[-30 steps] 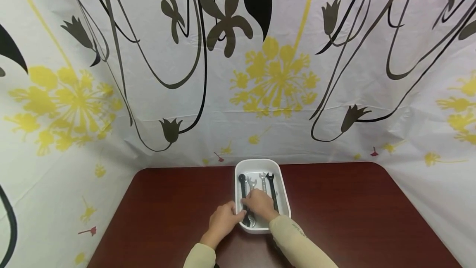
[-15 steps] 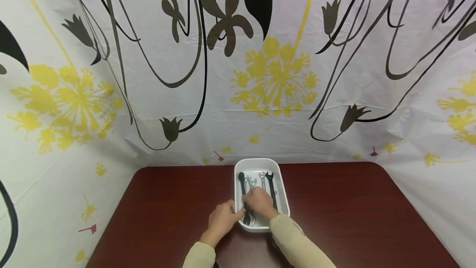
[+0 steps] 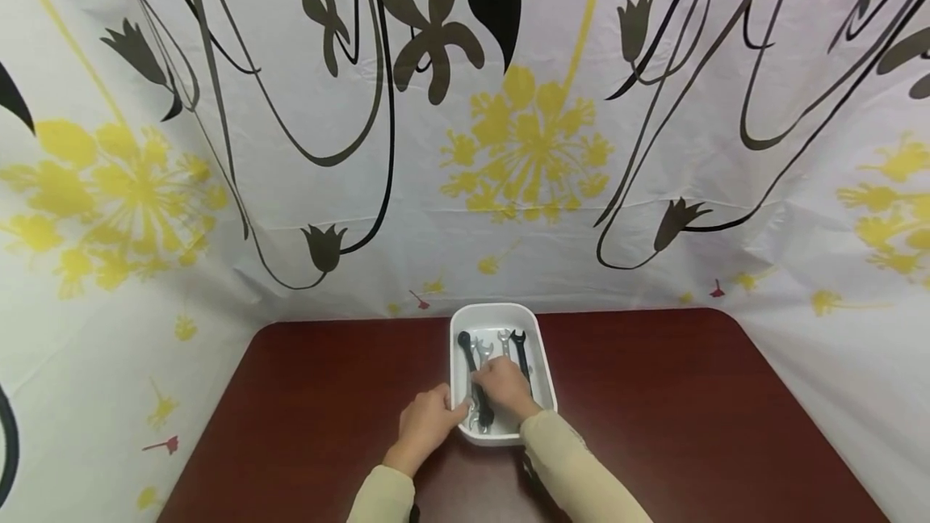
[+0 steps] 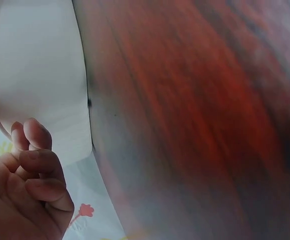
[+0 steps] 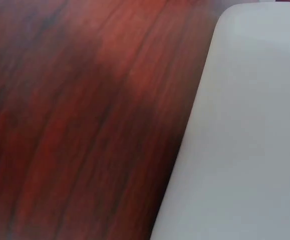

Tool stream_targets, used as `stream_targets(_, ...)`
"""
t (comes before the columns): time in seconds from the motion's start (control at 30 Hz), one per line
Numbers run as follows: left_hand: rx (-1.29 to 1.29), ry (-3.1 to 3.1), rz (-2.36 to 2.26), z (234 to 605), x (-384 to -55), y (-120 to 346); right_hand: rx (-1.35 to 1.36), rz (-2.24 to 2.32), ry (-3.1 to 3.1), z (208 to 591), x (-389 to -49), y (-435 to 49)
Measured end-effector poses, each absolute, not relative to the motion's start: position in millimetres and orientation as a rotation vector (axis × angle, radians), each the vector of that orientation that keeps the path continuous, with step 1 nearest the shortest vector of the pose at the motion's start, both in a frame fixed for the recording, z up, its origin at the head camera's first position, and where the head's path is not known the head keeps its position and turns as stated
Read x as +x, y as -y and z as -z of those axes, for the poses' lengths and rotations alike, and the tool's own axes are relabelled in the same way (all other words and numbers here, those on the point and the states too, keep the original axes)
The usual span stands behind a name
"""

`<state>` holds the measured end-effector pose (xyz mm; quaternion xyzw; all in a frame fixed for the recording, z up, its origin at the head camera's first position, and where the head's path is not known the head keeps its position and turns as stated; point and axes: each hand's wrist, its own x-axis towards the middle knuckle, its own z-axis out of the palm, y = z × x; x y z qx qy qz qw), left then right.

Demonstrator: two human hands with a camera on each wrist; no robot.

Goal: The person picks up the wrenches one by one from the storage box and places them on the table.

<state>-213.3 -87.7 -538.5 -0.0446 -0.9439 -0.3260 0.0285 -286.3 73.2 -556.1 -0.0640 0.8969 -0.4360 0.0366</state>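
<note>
A white tray (image 3: 494, 441) stands on the table with several wrenches lying lengthwise in it. My left hand (image 3: 425, 424) grips the tray's near left side, thumb over the rim. In the left wrist view, that hand's curled fingers (image 4: 44, 162) show beside the tray's outer wall (image 4: 39, 65). Reaching inside, my right hand (image 3: 506, 382) pinches a black wrench (image 3: 483, 408) around its middle, at the left of the tray. This wrench slants across silver wrenches (image 3: 485, 352). The right wrist view catches only the tray's outer wall (image 5: 240, 125) and table; the hand is out of it.
Another black wrench (image 3: 521, 349) lies along the tray's right side, with a silver wrench (image 3: 504, 337) next to it. The dark red table (image 3: 654, 394) ends at a floral-patterned curtain (image 3: 407, 208) behind and at both sides.
The black wrench's near end has swung right, uncovering silver wrench ends at the tray's left front. Both hands keep their places on the tray and wrench. The head view has shifted slightly.
</note>
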Motion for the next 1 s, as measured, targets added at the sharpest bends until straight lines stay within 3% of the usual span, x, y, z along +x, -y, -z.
stream_targets(0.4,-0.126,2.922,1.003,535,-217,91,0.001,1.485,-2.672,541,-291,-76)
stream_targets(1.0,-0.175,2.927,0.926,538,-213,87,-0.025,1.715,-2.635,515,-288,-85)
